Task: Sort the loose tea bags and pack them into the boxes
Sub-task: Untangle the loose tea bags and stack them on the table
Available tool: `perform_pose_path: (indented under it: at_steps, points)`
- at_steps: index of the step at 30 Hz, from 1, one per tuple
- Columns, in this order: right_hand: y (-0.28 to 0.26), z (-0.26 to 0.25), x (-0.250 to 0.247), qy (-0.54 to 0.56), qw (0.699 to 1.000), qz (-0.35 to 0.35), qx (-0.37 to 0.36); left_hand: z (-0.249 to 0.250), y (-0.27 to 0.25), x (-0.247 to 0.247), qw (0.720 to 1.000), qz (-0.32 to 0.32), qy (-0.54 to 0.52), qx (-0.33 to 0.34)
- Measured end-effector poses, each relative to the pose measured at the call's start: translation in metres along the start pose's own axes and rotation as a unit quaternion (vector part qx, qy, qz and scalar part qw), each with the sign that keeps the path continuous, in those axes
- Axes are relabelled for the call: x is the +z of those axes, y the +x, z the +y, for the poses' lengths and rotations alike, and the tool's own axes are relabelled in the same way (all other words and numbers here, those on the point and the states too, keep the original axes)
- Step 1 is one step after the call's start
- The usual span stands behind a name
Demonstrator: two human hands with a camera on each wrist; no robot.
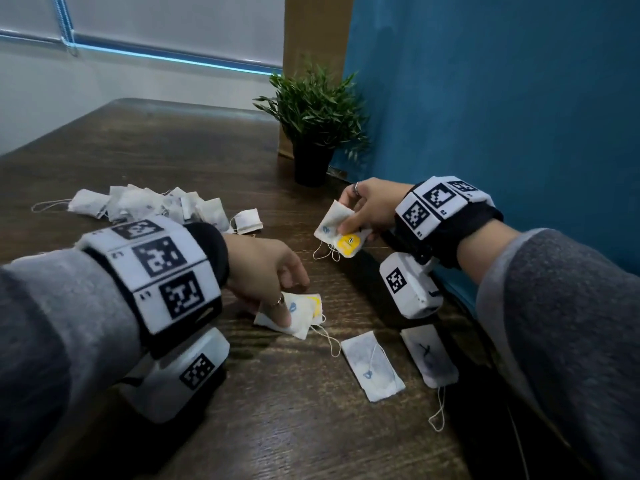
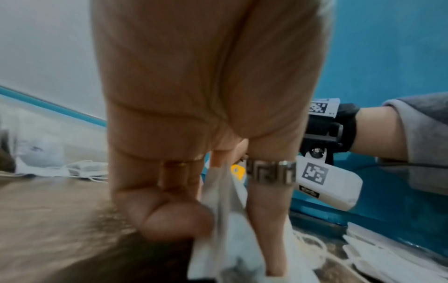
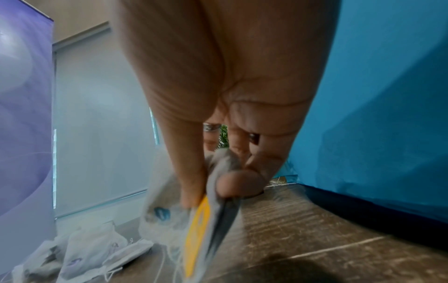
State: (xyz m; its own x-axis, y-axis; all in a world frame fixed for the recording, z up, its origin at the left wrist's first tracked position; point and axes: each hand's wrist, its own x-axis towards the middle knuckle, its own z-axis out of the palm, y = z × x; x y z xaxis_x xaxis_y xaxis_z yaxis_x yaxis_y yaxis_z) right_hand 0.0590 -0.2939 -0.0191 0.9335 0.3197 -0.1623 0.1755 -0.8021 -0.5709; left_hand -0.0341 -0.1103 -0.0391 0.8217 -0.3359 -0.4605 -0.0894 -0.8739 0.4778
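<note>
My left hand [image 1: 292, 296] pinches a small stack of white tea bags [image 1: 301, 315] low over the wooden table [image 1: 277, 427]; one bag has a blue mark and another a yellow tag. The left wrist view shows the thumb and fingers of that hand [image 2: 218, 220] closed on the white bags [image 2: 232, 249]. My right hand [image 1: 349, 223] holds up a second bunch of tea bags [image 1: 341, 233], a white one with a blue mark and one with a yellow tag [image 3: 196, 239]. A pile of loose tea bags [image 1: 149, 206] lies at the back left. No box is in view.
Two single tea bags [image 1: 372, 365] [image 1: 429, 355] lie flat near the front right, strings trailing. A potted plant [image 1: 315, 116] stands at the far edge by a blue wall [image 1: 502, 116] that runs along the table's right side.
</note>
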Motion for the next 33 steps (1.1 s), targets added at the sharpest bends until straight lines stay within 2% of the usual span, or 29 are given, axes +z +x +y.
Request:
perform_pose_path:
  at_steps: [3, 5, 6, 8, 9, 10, 12, 15, 16, 21, 25, 28, 30, 33]
  points:
    - [-0.001, 0.000, -0.001, 0.014, 1.000, 0.027, -0.010, 0.006, -0.001, -0.001, 0.999, -0.003, 0.053, -0.005]
    - [0.001, 0.000, -0.002, 0.003, 0.998, 0.065, -0.025, 0.005, -0.003, -0.003, 0.999, 0.010, 0.047, -0.006]
    - [0.002, 0.000, -0.003, -0.003, 0.996, 0.088, -0.033, 0.004, -0.004, -0.005, 1.000, 0.025, 0.018, -0.003]
    - [0.002, 0.000, -0.005, 0.014, 0.991, 0.127, -0.048, -0.001, -0.006, -0.007, 0.990, 0.057, -0.125, 0.032]
    - [0.002, -0.001, -0.006, 0.034, 0.988, 0.139, -0.056, -0.004, -0.006, -0.010, 0.971, 0.072, -0.218, 0.060]
    - [0.002, -0.001, -0.007, 0.054, 0.985, 0.149, -0.065, -0.007, -0.007, -0.012, 0.941, 0.088, -0.316, 0.082]
    - [0.001, -0.002, -0.008, 0.084, 0.979, 0.163, -0.084, -0.012, -0.009, -0.017, 0.862, 0.107, -0.488, 0.083]
    - [0.003, -0.003, -0.005, 0.109, 0.970, 0.182, -0.118, -0.017, -0.014, -0.022, 0.737, 0.050, -0.670, 0.072]
    - [0.006, -0.004, -0.003, 0.110, 0.968, 0.186, -0.128, -0.019, -0.015, -0.021, 0.713, 0.033, -0.696, 0.080]
    - [0.013, -0.011, 0.002, 0.107, 0.959, 0.212, -0.155, -0.025, -0.012, -0.014, 0.633, -0.026, -0.761, 0.137]
    - [0.018, -0.018, 0.006, 0.091, 0.959, 0.213, -0.161, -0.032, -0.008, -0.013, 0.600, -0.039, -0.782, 0.163]
    - [0.021, -0.021, 0.007, 0.118, 0.969, 0.155, -0.150, -0.032, -0.007, -0.013, 0.594, -0.020, -0.791, 0.145]
    - [0.021, -0.024, 0.008, 0.189, 0.967, 0.103, -0.137, -0.033, -0.003, -0.013, 0.595, 0.026, -0.792, 0.134]
    - [0.015, -0.026, 0.002, 0.347, 0.929, 0.024, -0.125, -0.034, 0.003, -0.012, 0.597, 0.112, -0.789, 0.097]
